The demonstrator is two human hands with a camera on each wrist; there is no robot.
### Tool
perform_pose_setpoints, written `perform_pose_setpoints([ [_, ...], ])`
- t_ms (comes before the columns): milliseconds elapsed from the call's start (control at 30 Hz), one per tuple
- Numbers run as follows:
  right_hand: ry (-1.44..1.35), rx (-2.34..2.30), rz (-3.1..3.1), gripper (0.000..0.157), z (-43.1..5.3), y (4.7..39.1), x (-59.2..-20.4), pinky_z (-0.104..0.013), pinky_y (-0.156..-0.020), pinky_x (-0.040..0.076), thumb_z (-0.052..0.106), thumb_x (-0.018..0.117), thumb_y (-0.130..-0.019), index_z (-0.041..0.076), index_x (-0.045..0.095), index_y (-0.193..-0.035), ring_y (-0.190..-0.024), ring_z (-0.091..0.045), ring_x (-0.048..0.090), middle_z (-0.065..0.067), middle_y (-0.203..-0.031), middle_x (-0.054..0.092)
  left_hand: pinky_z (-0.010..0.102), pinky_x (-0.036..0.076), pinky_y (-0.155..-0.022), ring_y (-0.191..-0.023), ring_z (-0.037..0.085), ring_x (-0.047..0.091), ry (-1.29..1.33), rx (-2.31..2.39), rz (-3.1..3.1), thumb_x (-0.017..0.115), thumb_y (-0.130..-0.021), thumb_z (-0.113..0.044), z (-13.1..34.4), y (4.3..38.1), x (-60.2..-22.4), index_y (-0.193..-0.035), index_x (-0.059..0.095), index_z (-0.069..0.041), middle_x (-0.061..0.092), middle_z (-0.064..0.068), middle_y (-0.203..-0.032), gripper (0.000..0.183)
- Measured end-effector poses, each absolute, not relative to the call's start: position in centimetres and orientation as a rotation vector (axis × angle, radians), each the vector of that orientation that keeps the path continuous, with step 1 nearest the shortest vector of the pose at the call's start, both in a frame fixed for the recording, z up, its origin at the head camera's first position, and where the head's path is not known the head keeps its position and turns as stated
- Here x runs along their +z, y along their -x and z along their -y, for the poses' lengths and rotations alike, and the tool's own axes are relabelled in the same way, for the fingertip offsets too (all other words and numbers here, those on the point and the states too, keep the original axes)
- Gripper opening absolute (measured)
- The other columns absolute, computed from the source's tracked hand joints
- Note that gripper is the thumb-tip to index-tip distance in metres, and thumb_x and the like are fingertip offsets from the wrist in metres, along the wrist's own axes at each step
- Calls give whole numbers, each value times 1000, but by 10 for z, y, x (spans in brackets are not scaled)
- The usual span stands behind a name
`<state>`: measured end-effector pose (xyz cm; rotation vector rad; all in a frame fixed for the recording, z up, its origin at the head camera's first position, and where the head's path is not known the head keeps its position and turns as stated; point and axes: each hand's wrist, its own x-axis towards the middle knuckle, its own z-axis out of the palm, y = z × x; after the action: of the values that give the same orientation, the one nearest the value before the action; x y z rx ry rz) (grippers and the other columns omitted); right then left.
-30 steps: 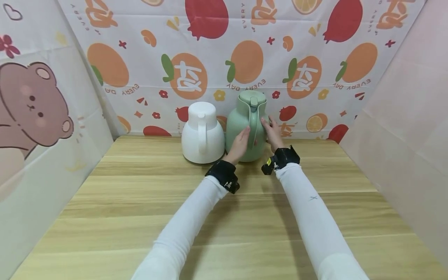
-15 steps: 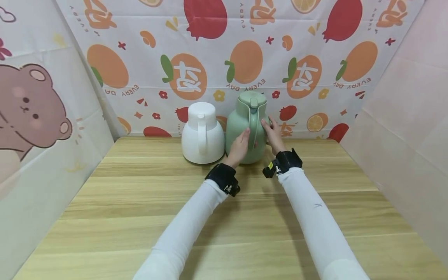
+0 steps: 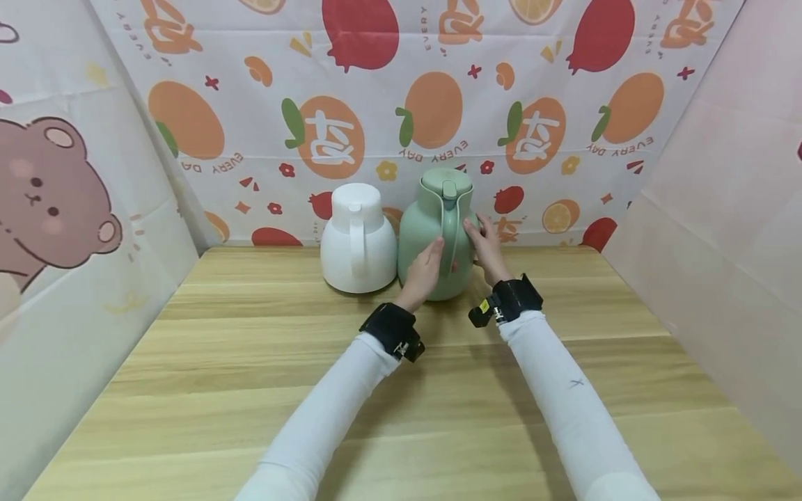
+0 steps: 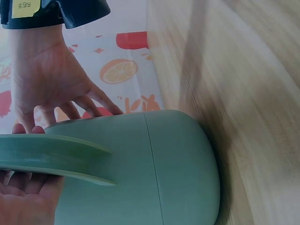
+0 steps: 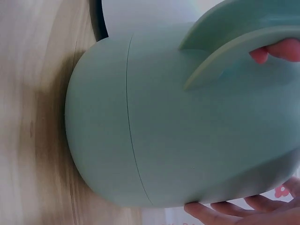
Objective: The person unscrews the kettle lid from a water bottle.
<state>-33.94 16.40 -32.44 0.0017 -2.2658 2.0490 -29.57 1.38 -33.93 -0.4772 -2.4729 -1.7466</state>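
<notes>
While the green jug (image 3: 415,226) stands upright between two hands, a fruit-printed cloth (image 3: 250,118) hangs behind it and a wooden table (image 3: 200,369) spreads beneath it and far out in front. Both arms stretch forward from the near side toward the jug: the left sleeve (image 3: 328,407) slants in from its front left, the right sleeve (image 3: 573,393) from its front right, and they draw closer together as they near it. Just left of the jug is the white jug (image 3: 341,254), also upright; whether the two touch I cannot tell.

At the jug's front, the left hand (image 3: 423,273) comes up from the left with its fingers curled through the handle (image 3: 447,236), gripping it; in both wrist views, fingertips show past the handle's far edge. The right hand (image 3: 487,247) lies along the jug's right side, fingers spread apart and only slightly bent, their tips resting against the body rather than clasping it. Below the hands, nearer than the jug, each wrist wears a black band, the left band (image 3: 385,327) a little lower than the right band (image 3: 519,298). Topping the jug is its round lid (image 3: 443,178).
</notes>
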Motion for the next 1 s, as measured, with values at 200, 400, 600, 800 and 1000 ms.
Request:
perform_pose_setpoints([
  [200,1,2045,2277,66,-164,332,-324,-59,-94,31,46,47,-92,21,21,-147,-131,-31,26,-13,-147,23,39,26,-104,-127,27,34,508,-1741,2473,17,-97,-52,-12,286,-337,-141,35,-8,38,11,-141,65],
  [400,-35,2050,2276,64,-162,322,-325,-59,-94,31,46,47,-93,21,23,-146,-130,-32,28,-14,-145,26,39,27,-103,-126,27,36,514,-1725,2476,19,-99,-47,-7,276,-337,-140,38,-7,40,12,-139,61],
  [600,-48,2035,2276,62,-158,312,-326,-59,-93,32,46,47,-93,21,25,-145,-128,-32,30,-14,-143,29,39,27,-103,-126,27,36,539,-1703,2487,19,-99,-47,-2,266,-338,-139,38,-7,41,11,-138,60],
  [800,-69,2032,2288,62,-156,303,-326,-60,-93,31,46,47,-93,20,25,-145,-128,-33,30,-14,-144,28,40,27,-103,-126,27,36,550,-1698,2486,19,-99,-46,2,256,-338,-139,39,-6,41,12,-138,60],
  [1000,-72,2047,2282,63,-153,294,-326,-60,-94,30,47,47,-92,22,24,-146,-129,-32,29,-13,-144,28,39,26,-103,-127,27,35,546,-1720,2489,19,-98,-49,5,247,-337,-140,37,-5,39,13,-139,63],
])
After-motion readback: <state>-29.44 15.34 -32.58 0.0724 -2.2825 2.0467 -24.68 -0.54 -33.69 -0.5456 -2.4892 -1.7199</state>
